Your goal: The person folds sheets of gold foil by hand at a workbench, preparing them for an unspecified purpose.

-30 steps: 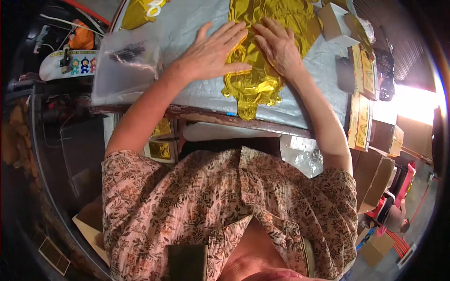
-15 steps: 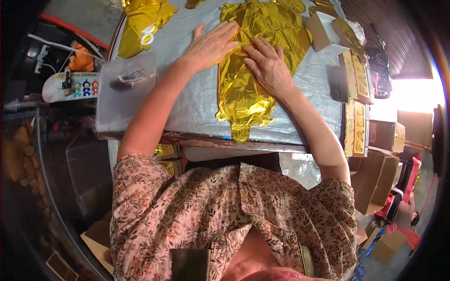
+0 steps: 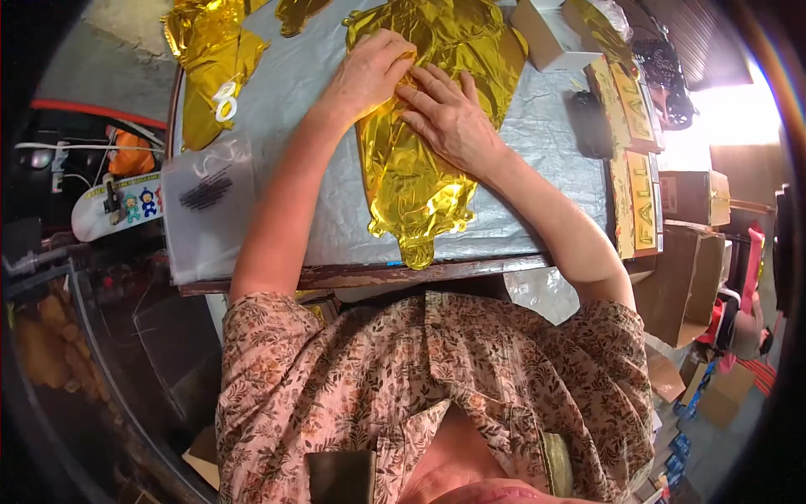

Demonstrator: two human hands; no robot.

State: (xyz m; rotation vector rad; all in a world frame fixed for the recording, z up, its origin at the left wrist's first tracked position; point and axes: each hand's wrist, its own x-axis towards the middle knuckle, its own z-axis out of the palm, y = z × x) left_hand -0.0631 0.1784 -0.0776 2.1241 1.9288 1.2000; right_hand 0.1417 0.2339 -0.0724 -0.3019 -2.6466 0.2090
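Head-worn camera (just one) looks steeply down.

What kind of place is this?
Probably a workshop or a garage. There's a covered work table with shiny gold foil under the hands, open cardboard boxes beside it, and a skateboard off to the left.

We record: foil (image 3: 411,160), glossy yellow-gold; desk cover (image 3: 541,155), silvery blue-grey; shirt (image 3: 369,361), pale pink, patterned with dark leafy sprigs and rusty blooms; skateboard (image 3: 88,212), white, bearing teal and blue figures; rings (image 3: 225,109), white; bundle (image 3: 133,155), orange; carton (image 3: 693,277), brown.
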